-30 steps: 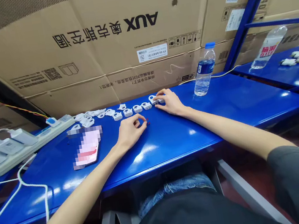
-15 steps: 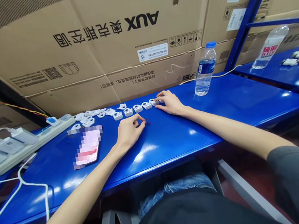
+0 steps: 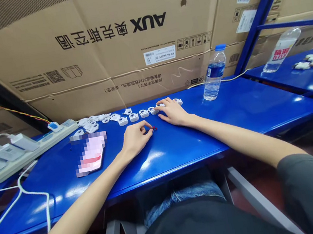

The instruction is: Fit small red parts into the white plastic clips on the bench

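Note:
My left hand (image 3: 137, 137) rests at the middle of the blue table with thumb and forefinger pinched on a small red and dark piece (image 3: 154, 128). It is too small to name; only its end shows beyond the fingertips. My right hand (image 3: 173, 112) lies low over a row of white plastic parts with ring-shaped openings, its fingers stretched out and apart. The fingertips are at a white ring part (image 3: 152, 110) in that row and partly cover others. Another white part (image 3: 177, 101) shows behind the right hand.
White parts (image 3: 92, 124) are heaped at the back left, beside a power strip (image 3: 37, 148) with chargers and cables. A phone (image 3: 92, 152) lies left of my left hand. A water bottle (image 3: 214, 72) stands at right. Large cardboard (image 3: 121, 54) walls the back.
My right hand has slid left along the row, uncovering a white part on its right. The left hand stays in place, and the red piece has turned slightly at its fingertips.

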`<state>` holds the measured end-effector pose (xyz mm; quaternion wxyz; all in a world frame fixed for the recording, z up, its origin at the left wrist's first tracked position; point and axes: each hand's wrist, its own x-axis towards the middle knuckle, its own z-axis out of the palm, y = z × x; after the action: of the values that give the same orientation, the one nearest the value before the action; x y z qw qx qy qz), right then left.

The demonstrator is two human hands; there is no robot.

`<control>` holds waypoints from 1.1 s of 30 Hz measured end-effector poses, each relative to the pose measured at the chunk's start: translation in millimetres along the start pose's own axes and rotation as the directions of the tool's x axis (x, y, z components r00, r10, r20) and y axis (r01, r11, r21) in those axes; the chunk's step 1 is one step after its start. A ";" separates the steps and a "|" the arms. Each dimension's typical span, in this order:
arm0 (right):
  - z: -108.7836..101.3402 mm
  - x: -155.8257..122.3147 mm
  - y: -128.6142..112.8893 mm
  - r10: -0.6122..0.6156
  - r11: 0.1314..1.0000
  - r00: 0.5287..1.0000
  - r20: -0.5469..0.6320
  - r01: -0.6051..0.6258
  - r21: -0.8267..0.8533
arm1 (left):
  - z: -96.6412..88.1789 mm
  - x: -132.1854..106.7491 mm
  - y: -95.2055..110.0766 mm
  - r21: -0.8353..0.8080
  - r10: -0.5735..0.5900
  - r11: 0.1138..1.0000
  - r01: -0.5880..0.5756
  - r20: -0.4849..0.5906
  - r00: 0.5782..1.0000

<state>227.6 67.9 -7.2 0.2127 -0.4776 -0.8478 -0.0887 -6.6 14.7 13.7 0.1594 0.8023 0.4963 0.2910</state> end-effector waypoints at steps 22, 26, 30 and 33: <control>2.7 -1.5 1.7 -0.059 0.996 0.997 -0.039 0.062 0.070 | 3.2 2.2 -8.2 -0.005 0.016 1.000 -0.017 -0.136 0.991; 1.6 -3.3 -0.1 -0.068 0.995 0.997 -0.037 0.071 0.077 | 3.8 2.8 -9.1 -0.027 0.025 0.999 -0.029 -0.133 0.991; -2.6 -6.8 -4.5 -0.080 0.992 0.997 -0.012 0.080 0.094 | 4.0 3.3 -9.1 -0.023 0.024 0.999 -0.026 -0.118 0.993; -6.3 -9.4 -9.2 -0.091 0.991 0.996 -0.002 0.090 0.097 | 3.8 3.3 -8.5 -0.021 0.008 1.000 -0.011 -0.118 0.993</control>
<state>225.8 53.5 -5.2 0.2302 -0.4279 -0.8722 -0.0566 -9.1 21.7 7.1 0.1369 0.7843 0.4978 0.3439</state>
